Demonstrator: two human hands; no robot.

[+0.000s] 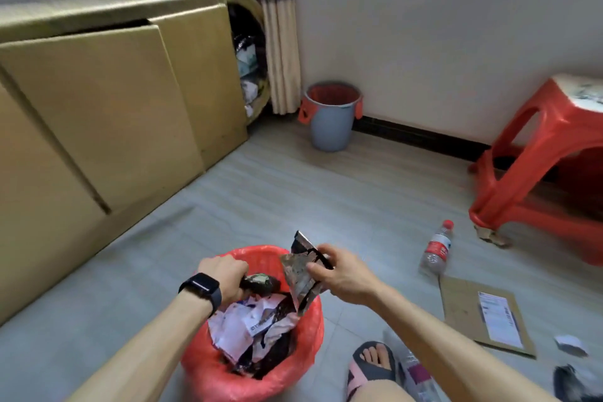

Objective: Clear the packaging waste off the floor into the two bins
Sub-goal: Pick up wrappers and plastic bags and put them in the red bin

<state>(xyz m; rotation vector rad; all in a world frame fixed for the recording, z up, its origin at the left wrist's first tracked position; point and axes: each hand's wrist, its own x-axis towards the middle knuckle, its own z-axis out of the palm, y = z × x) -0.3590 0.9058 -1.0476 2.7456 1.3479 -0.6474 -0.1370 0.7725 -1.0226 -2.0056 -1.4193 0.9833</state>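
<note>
To my far left stand big cardboard boxes (107, 114) along the wall. My left hand (225, 277), a dark watch (202, 287) on its wrist, is closed around a crumpled dark wrapper (261, 282) over the near bin (293, 365), whose red liner already holds torn white and black packaging (251, 330). Just to the right, my right hand (342, 274) pinches a silvery foil pouch (300, 274) above the same bin's rim. Farther back, by the curtain, stands the grey bin (329, 127) with a red liner. On the floor to my right lie a plastic bottle (437, 248), a flat cardboard mailer (483, 316) and a small white scrap (569, 343), near a red stool (538, 153).
</note>
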